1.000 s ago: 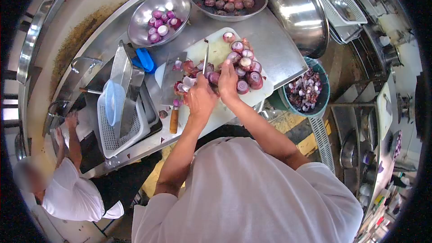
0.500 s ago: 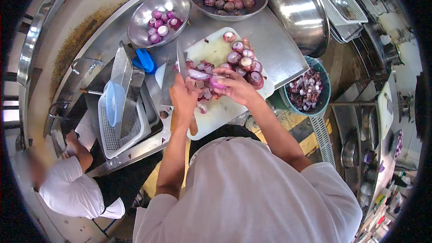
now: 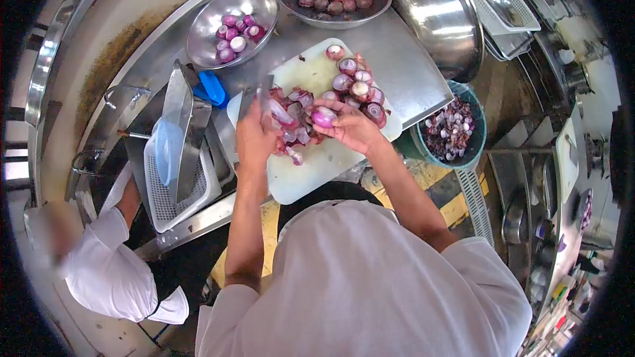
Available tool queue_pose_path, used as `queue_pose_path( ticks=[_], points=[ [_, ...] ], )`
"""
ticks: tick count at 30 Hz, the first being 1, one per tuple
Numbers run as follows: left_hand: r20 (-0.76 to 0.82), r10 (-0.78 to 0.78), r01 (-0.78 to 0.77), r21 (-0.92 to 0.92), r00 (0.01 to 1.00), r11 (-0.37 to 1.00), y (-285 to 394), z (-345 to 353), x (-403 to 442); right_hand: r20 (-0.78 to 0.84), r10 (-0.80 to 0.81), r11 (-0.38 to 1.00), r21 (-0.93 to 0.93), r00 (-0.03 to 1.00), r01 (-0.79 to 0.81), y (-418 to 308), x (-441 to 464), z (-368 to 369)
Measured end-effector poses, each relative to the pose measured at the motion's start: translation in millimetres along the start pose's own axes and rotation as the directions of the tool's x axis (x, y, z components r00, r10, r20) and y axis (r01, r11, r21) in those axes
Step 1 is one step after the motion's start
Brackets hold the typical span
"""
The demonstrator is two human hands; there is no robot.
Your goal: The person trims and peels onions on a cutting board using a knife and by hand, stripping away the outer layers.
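My left hand (image 3: 254,137) is closed around a knife, whose blade (image 3: 263,92) is smeared by motion and points away from me. A strip of purple onion skin (image 3: 282,115) hangs beside its fingers. In my right hand (image 3: 357,131) a peeled purple onion (image 3: 323,116) is held between fingers and thumb. Both hands are over the white cutting board (image 3: 301,182), close to a heap of onion peels (image 3: 301,135). Several onions with cut ends (image 3: 362,88) lie along the board's right side.
Behind the board stand a steel bowl of peeled onions (image 3: 226,54) and one of unpeeled onions (image 3: 335,8). A green bin (image 3: 481,133) with peels is at the right. White basket (image 3: 202,201) and blue object (image 3: 212,89) are left. Another person (image 3: 109,271) stands at the lower left.
My left hand has moved slightly left and turned the knife; its wooden handle no longer shows. My right hand has tilted the onion and shifted a little right. The other person's arm has moved.
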State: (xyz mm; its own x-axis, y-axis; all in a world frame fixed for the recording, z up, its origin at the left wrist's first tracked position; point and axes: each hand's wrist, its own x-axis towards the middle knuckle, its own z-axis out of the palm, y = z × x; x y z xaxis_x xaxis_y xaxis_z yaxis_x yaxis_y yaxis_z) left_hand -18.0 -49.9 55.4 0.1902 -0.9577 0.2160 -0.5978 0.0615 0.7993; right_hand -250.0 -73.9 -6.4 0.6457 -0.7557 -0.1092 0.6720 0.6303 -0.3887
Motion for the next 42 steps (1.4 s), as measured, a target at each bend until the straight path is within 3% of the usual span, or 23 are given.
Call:
queue_pose_path(
  ticks=[3,5,8,15,17,21,24,26,27,28,30,32,36,38,42],
  points=[
    [0.211,-0.038,-0.008,0.209,0.977,0.978,-13.8,4.5,1.4,-0.060,-0.050,0.987,-0.159,0.997,0.040,-0.3,1.1,6.0],
    [0.248,-0.207,0.209,0.020,0.946,0.978,-0.8,2.1,-9.8,-0.100,-0.069,0.927,-0.373,0.993,0.027,-2.8,-6.5,10.8],
    [0.319,-0.284,0.318,-0.060,0.904,0.946,26.6,-3.3,-11.2,-0.103,-0.197,0.855,-0.504,0.975,0.119,-0.9,-5.4,17.8],
    [0.346,-0.214,0.284,-0.165,0.913,0.945,28.9,-6.9,-14.6,-0.134,-0.169,0.885,-0.456,0.976,0.090,-1.8,-2.6,17.5],
    [0.378,-0.203,0.275,-0.148,0.903,0.950,16.9,-4.9,-16.4,-0.115,-0.101,0.971,-0.226,0.988,0.073,0.9,-1.7,16.0],
    [0.394,-0.237,0.318,-0.154,0.888,0.936,27.8,-11.2,-19.8,-0.083,-0.118,0.940,-0.331,0.990,0.084,0.2,-8.8,27.1],
    [0.388,-0.138,0.196,-0.114,0.911,0.974,39.5,-17.0,-21.0,-0.074,-0.086,0.871,-0.490,0.994,0.039,0.4,-8.9,25.8],
    [0.434,0.092,-0.060,-0.086,0.896,0.994,54.3,-18.8,-20.3,-0.139,-0.091,0.844,-0.537,0.986,0.002,3.2,-5.6,20.8],
    [0.429,0.089,-0.057,-0.086,0.899,0.995,53.6,-14.9,-20.7,-0.136,-0.085,0.843,-0.539,0.987,-0.002,3.4,-5.4,21.5],
    [0.394,0.201,-0.201,-0.040,0.897,0.979,51.4,-9.6,-20.5,-0.154,-0.088,0.841,-0.542,0.984,-0.010,3.1,-5.8,22.1],
    [0.365,0.313,-0.340,0.010,0.877,0.941,51.4,-4.6,-20.5,-0.173,-0.091,0.839,-0.544,0.981,-0.018,2.6,-6.8,27.2],
    [0.443,0.223,-0.378,0.299,0.868,0.876,53.1,-2.6,-20.6,-0.165,-0.107,0.794,-0.608,0.980,-0.016,1.2,-8.4,36.9],
    [0.353,0.278,-0.384,0.277,0.893,0.881,31.2,12.8,-24.1,-0.178,-0.071,0.766,-0.640,0.981,-0.061,1.9,-10.3,30.6],
    [0.333,0.155,-0.249,0.262,0.930,0.932,24.5,15.9,-24.5,-0.183,-0.048,0.748,-0.658,0.982,-0.086,2.0,-13.7,31.3],
    [0.316,0.118,-0.180,0.173,0.941,0.968,15.9,13.6,-21.7,-0.077,-0.086,0.743,-0.669,0.993,0.013,0.4,-13.6,23.6]
  ],
)
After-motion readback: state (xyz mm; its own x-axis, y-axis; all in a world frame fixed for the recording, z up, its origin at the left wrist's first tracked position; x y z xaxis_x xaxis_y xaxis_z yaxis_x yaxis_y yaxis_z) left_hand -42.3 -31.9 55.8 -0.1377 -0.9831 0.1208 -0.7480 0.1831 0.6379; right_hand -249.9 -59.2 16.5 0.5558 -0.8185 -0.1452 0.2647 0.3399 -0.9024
